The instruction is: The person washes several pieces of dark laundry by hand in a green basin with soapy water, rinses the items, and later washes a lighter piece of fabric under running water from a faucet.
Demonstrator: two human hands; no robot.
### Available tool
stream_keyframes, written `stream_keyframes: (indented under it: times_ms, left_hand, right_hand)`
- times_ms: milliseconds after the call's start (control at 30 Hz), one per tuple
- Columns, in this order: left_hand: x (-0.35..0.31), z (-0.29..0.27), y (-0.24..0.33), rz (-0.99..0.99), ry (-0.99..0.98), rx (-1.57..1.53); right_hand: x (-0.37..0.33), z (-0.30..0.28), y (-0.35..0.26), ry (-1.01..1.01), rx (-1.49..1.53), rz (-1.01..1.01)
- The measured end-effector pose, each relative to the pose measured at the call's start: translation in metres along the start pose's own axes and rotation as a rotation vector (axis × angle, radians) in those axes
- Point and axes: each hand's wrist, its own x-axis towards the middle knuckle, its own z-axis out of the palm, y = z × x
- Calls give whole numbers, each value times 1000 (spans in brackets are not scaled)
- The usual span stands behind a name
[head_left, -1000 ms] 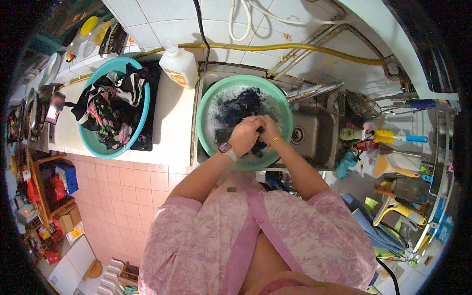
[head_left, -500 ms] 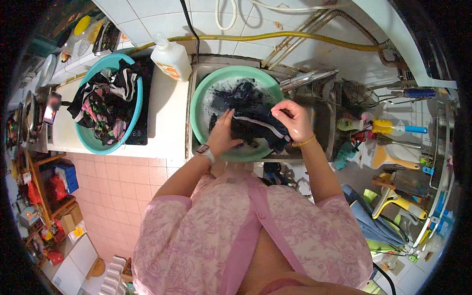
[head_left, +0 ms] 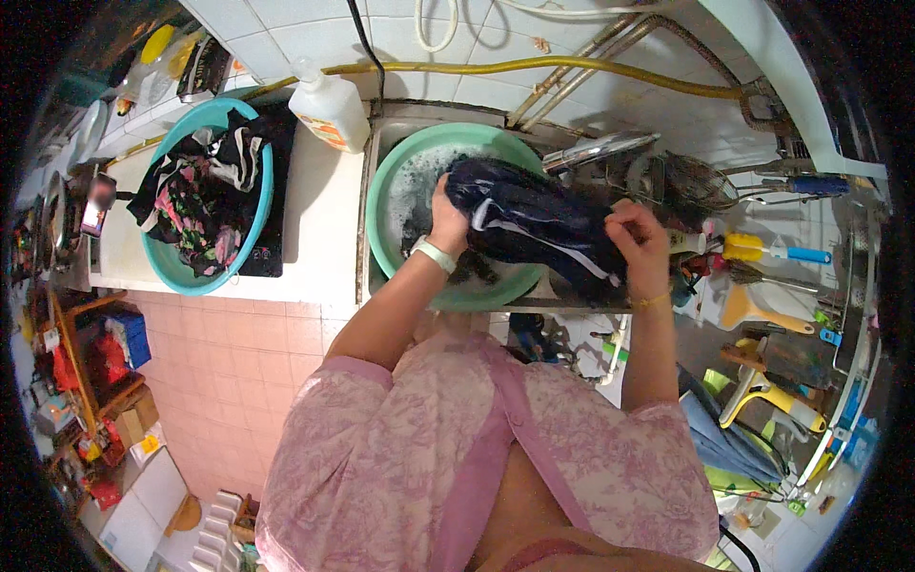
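A wet, dark navy garment with white stripes point(head_left: 538, 205) is stretched between my hands above a green basin point(head_left: 380, 229) of sudsy water. My left hand point(head_left: 448, 221) is closed on the garment's left end, its fingers partly hidden behind the cloth. At the other end, past the basin's right rim, my right hand point(head_left: 640, 243) pinches the fabric. More dark cloth lies in the suds beneath, partly covered by the raised garment.
A blue basin point(head_left: 269, 214) of black and floral clothes stands on the counter to the left. Beside it is a white pump bottle point(head_left: 329, 110). Metal strainers point(head_left: 681, 186) and hanging brushes point(head_left: 762, 310) crowd the right side. A yellow hose point(head_left: 496, 67) crosses the wall.
The garment has been lifted from the water and stretched out to the right. My right hand has moved right, beyond the basin; my left hand has shifted slightly up and now grips the cloth.
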Motion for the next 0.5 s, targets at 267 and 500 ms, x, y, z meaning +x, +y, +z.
stream_keyframes:
  times_ms: [267,500]
  left_hand:
    - [-33,27,-22,190,64,55]
    - [-50,-8,-53,11,-74,-43]
  right_hand:
    - [-19,73,123,53,430,723]
    - [-6,107,152,-575,1710,531]
